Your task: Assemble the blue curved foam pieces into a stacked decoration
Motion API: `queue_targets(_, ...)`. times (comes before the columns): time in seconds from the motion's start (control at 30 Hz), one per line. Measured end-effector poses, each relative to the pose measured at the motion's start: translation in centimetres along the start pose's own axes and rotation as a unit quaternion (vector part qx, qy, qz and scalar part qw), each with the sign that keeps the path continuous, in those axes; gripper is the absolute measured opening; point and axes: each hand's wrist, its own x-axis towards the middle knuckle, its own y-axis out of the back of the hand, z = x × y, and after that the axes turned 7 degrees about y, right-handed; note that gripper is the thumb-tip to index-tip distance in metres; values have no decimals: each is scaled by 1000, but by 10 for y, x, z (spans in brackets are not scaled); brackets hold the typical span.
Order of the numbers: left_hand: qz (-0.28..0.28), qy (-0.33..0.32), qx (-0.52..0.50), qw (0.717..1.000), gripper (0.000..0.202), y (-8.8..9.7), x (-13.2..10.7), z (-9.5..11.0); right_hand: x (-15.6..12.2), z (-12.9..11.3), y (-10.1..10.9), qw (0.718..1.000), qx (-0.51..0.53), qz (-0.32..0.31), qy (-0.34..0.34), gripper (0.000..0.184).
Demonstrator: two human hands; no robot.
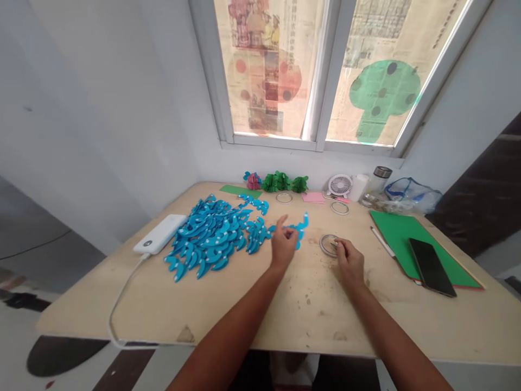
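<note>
My left hand (pixel 284 244) is over the middle of the table, its index finger stretched out and apart from the thumb, with nothing visible in it. Just behind it lie several blue curved paper pieces (pixel 302 228) with small white patches. To the left, a large heap of similar blue paper pieces (pixel 215 231) spreads over the table. My right hand (pixel 350 262) is closed, its fingertips on the right edge of a thin ring-shaped roll of tape (pixel 323 247) lying flat. Whether a loose strip is between those fingertips is too small to tell.
A white power bank (pixel 160 233) with a cable lies left. Green paper flowers (pixel 281 182), a pink and blue one (pixel 253 180), further rings (pixel 284 198), a small fan (pixel 339 185) and a bottle (pixel 378 182) line the back. Right, a phone (pixel 432 266) rests on green sheets (pixel 401 233) beside a pen (pixel 382 241).
</note>
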Motion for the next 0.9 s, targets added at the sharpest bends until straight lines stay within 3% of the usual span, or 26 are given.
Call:
queue_targets(0.17,150,-34,196,968,51,71,8,5,-4,10,-8,994,-75,-18,77,34)
queue_targets(0.3,198,-34,309,930,34,102,9,-3,-7,16,-14,988,-104,-38,112,32)
queue_targets(0.6,185,-23,330,925,51,107,22,-19,-9,22,-17,980,-129,-54,143,29)
queue_targets(0.77,163,-43,324,931,50,112,23,-21,-10,21,-18,979,-135,-56,145,29)
queue_targets(0.9,187,-83,307,930,48,118,18,-24,-9,19,-18,976,-145,-59,152,28)
